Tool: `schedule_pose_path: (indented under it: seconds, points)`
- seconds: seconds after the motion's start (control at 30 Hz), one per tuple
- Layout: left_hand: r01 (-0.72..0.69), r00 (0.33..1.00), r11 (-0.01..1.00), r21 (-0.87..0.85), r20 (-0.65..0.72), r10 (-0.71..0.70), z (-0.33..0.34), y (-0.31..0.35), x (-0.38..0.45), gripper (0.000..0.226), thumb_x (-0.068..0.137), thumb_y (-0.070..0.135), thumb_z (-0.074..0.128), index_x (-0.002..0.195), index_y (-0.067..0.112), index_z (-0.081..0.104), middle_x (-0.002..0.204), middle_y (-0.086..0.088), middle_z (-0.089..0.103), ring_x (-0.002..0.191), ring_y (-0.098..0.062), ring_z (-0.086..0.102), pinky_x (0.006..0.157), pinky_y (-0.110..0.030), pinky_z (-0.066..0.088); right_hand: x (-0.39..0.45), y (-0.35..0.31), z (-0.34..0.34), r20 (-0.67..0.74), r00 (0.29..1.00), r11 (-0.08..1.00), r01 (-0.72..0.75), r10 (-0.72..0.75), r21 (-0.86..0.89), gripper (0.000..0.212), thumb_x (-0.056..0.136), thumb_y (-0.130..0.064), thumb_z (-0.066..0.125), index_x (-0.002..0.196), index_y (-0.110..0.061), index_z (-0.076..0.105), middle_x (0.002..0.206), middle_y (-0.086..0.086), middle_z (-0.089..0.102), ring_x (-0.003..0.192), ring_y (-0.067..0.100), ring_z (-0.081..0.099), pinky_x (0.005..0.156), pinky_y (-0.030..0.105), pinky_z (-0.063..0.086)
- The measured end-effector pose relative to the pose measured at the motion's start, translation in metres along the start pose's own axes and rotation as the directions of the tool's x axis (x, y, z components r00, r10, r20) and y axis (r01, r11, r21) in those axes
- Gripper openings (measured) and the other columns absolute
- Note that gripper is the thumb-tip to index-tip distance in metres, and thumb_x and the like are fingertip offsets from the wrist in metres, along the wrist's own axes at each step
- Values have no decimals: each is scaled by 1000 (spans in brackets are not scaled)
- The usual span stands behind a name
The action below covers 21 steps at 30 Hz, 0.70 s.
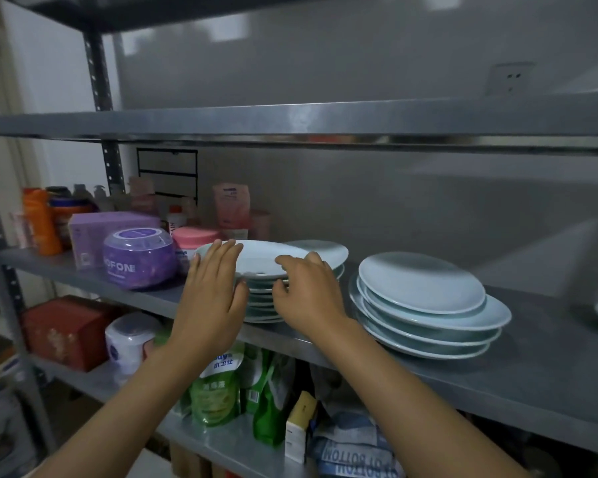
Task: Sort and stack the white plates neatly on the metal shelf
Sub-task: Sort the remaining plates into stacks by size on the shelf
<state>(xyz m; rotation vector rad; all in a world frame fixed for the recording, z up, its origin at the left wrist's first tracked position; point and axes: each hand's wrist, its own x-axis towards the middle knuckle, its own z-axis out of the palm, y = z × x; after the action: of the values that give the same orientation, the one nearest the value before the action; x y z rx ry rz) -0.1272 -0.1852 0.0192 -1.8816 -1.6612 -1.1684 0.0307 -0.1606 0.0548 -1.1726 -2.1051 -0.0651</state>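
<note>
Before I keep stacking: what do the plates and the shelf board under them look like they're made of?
Plates: apparently glazed ceramic, pale white-blue. Signs are the smooth, softly glossy faces and the thick rounded rims that show in both stacks; melamine can't be excluded.

Shelf board: looks like grey painted or coated metal, matte, with a folded front lip and perforated steel uprights at the left.

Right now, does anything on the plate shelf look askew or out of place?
Yes. The right stack is untidy: a smaller plate sits atop wider ones, rims offset. The top plate under both hands overhangs its stack leftward.
</note>
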Motion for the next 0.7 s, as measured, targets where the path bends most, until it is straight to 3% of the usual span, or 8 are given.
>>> schedule_pose_path:
  seconds: [0.17, 0.3, 0.47, 0.7]
  points:
    - [-44, 999, 998, -35, -14, 43, 11, 32, 9, 52, 93, 27, 34, 143, 12, 34, 150, -5, 35, 144, -18, 19, 118, -45, 16, -8, 24, -25, -117, 993, 999, -19, 23, 32, 44, 88, -17, 49, 131, -17, 54, 120, 5, 61, 115, 25, 49, 95, 36, 41]
    - [-193, 981, 978, -83, -47, 190, 27, 85, 20, 49, 93, 26, 33, 140, 11, 37, 149, -5, 35, 145, -19, 17, 119, -39, 12, -26, 66, -65, -231, 972, 998, -56, 52, -11, 44, 86, -9, 49, 130, -13, 55, 120, 7, 60, 114, 26, 50, 96, 35, 39]
    - [-370, 929, 906, -207, -90, 359, 55, 174, 23, 49, 93, 23, 36, 138, 5, 41, 149, -9, 36, 145, -23, 18, 119, -43, 15, -57, 136, -119, -347, 921, 963, -234, 177, -130, 47, 82, -3, 51, 128, -8, 58, 124, 12, 61, 126, 29, 43, 106, 37, 33]
    - [-521, 843, 777, -354, -72, 533, 121, 317, 2, 49, 88, 19, 42, 134, 4, 46, 146, -13, 41, 142, -28, 25, 117, -45, 19, -128, 233, -191, -429, 848, 859, -445, 312, -254, 47, 76, 3, 51, 121, -5, 61, 114, 16, 64, 113, 33, 51, 97, 42, 42]
